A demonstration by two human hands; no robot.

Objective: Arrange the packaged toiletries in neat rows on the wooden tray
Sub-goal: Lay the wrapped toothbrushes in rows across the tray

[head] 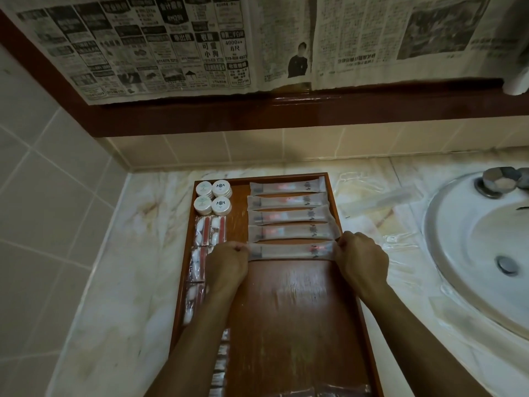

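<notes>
A long packet (289, 250) is pinched at both ends by the left hand (227, 263) and right hand (361, 260), below 4 others on the wooden tray (294, 310).

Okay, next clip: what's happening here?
A person is laying out packaged toiletries on a wooden tray beside a sink. The left hand and right hand pinch the two ends of a long sachet, placing it as fifth in a row. Round containers sit at the tray's far left corner, with cotton packets below them.
</notes>
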